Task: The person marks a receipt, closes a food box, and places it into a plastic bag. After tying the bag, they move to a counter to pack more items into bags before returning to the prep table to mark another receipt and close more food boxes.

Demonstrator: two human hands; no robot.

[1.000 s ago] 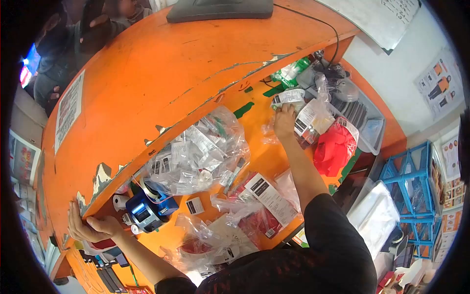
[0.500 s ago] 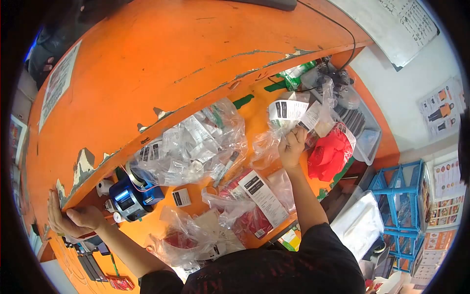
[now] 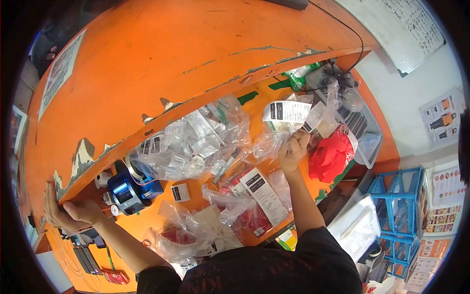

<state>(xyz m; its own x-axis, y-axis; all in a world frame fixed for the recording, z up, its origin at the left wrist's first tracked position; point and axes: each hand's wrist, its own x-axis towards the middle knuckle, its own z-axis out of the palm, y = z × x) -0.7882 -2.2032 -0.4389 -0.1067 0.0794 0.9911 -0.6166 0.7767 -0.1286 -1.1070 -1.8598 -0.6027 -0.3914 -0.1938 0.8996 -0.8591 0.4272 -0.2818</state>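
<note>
My right hand (image 3: 293,149) has its fingers curled and pinched on a clear plastic bag (image 3: 267,147) at the right of the lower orange surface. A printed receipt (image 3: 288,111) lies on that bag, and a second white slip (image 3: 314,116) sits just above my fingertips. Right beside the hand is a red bag (image 3: 332,157). My left hand (image 3: 73,210) rests at the left end of the raised counter edge, fingers stretched out and thumb apart, with nothing in it.
The raised orange counter (image 3: 161,59) has a chipped front edge. Below it stand a blue round device (image 3: 129,192) and a big plastic bag of receipted packets (image 3: 196,137). Nearer are more bagged items with a long receipt (image 3: 264,193). Blue trays (image 3: 396,196) stand at right.
My right hand's fingers have curled in more at the bag, and the receipt on it has shifted slightly left. My left hand stays at the counter edge; the view has moved a little.
</note>
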